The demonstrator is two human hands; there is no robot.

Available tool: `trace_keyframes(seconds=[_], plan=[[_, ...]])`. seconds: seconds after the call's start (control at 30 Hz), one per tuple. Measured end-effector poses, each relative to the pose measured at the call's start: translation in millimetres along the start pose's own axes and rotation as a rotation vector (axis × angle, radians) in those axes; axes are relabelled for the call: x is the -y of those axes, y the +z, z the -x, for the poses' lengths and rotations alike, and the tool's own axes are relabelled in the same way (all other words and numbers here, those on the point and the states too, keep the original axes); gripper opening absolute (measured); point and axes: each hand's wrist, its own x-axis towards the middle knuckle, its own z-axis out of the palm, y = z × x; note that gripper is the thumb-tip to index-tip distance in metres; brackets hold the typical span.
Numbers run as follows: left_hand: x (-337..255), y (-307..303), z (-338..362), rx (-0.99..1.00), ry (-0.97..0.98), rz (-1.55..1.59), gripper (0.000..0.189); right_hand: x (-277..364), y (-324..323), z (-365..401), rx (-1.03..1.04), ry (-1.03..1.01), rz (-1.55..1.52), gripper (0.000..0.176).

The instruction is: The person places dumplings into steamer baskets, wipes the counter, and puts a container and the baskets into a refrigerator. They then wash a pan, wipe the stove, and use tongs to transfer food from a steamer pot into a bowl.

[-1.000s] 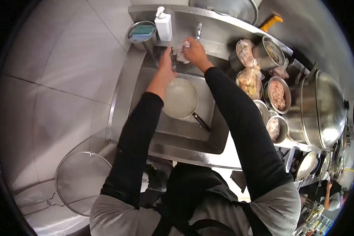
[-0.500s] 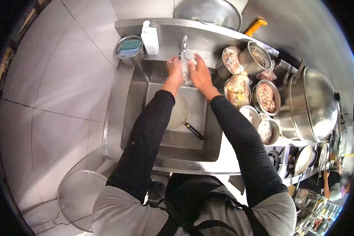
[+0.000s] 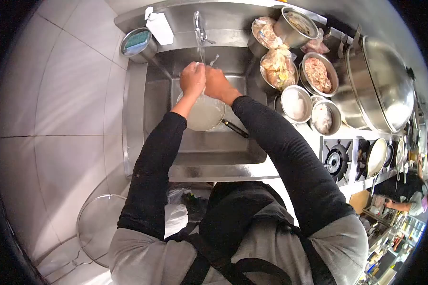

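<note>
Sink | left hand, right hand: grip clamped on pale item, mostly hidden | pan apart from front rim

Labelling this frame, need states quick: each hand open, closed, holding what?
Left hand: closed; what its grip holds is hidden.
Right hand: closed, apparently on a white cloth, mostly hidden.

Your left hand meets your right hand before the faucet, pan below in the sink, bottle behind left, food pots lining the right
</note>
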Motion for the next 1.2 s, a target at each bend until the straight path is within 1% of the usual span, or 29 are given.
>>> trace_keyframes(seconds=[0.1,0.17,0.23,0.27,0.3,0.33,0.37,0.4,0.43,0.47,0.5,0.53,0.57,0.6,0.63,0.67,0.73,0.77,0.83,0.87,0.9,0.93,0.97,1.0,1.03,1.07,1.1,1.17,1.2], plan=[[-10,-12,26,0.055,0.132,-0.135,0.035,14,5,30,-0.081,-0.053,-0.145,0.028],[9,-13,40,0.108,0.192,-0.114,0.034,16,-3,45,0.167,-0.100,-0.069,0.034],[17,-27,62,0.276,0.158,-0.003,0.041,-17,31,59,0.452,0.135,-0.745,0.040],[49,-27,67,0.503,0.062,0.150,0.052,-21,31,68,0.419,-0.162,-0.632,0.036],[22,-40,90,0.555,0.143,0.385,0.051,-25,29,77,0.325,-0.467,-0.497,0.032],[43,-46,104,0.601,0.050,0.524,0.046,-29,26,87,0.191,-0.729,-0.387,0.028],[97,-34,102,0.539,-0.091,0.464,0.038,-16,14,98,0.306,-0.439,-0.447,0.037],[115,-37,111,0.503,0.063,0.255,0.031,11,-2,113,0.400,0.038,-0.530,0.048],[123,-32,122,0.452,-0.261,0.453,0.030,26,-10,125,0.410,0.312,-0.580,0.058],[88,-34,141,0.297,-0.455,0.560,0.031,44,-14,129,0.398,0.471,-0.565,0.069],[100,-29,144,0.258,-0.665,0.683,0.032,37,16,133,0.192,0.305,-0.323,0.075],[111,-20,144,0.206,-0.885,0.794,0.034,39,21,145,0.166,0.319,-0.316,0.075],[90,-16,145,0.225,-0.873,0.790,0.034,43,21,164,-0.011,0.086,-0.176,0.072],[51,-20,157,0.348,-0.938,0.881,0.042,47,18,182,-0.180,-0.145,-0.039,0.069],[20,-25,169,0.465,-1.004,0.969,0.051,47,6,195,-0.191,-0.139,-0.045,0.069],[1,-23,175,0.473,-0.996,0.960,0.051,39,-15,205,-0.189,-0.108,-0.033,0.068],[-28,-15,180,0.787,-0.877,1.222,0.062,37,-77,236,-0.139,0.060,-0.122,0.066],[-30,-10,180,0.799,-0.870,1.214,0.062,42,-111,261,-0.091,0.199,-0.228,0.065],[-19,5,190,0.903,-0.677,0.719,0.061,37,-154,326,-0.269,0.270,-0.432,0.057],[-4,12,192,0.881,-0.592,0.655,0.053,30,-172,364,-0.385,0.288,-0.374,0.052],[11,19,194,0.888,-0.580,0.654,0.053,16,-188,407,-0.386,0.376,-0.441,0.047],[25,25,197,0.741,-0.569,0.495,0.048,14,-212,448,-0.423,0.518,-0.320,0.043],[33,28,201,0.592,-0.555,0.335,0.042,-5,-221,496,-0.485,0.549,-0.200,0.038],[34,29,209,0.599,-0.548,0.327,0.042,-16,-234,538,-0.537,0.696,-0.111,0.033],[33,32,218,0.595,-0.363,0.250,0.035,-30,-248,579,-0.532,0.824,0.066,0.032],[25,41,228,0.587,-0.176,0.177,0.028,-42,-255,615,-0.543,0.990,0.177,0.040],[1,50,245,0.592,-0.168,0.172,0.028,-51,-259,645,-0.560,1.095,0.303,0.053],[-57,64,294,0.645,0.118,0.106,0.020,-57,-243,678,-0.660,1.291,0.218,0.060],[-64,77,314,0.655,0.442,0.026,0.021,-74,-186,704,-0.705,1.263,0.102,0.055]])
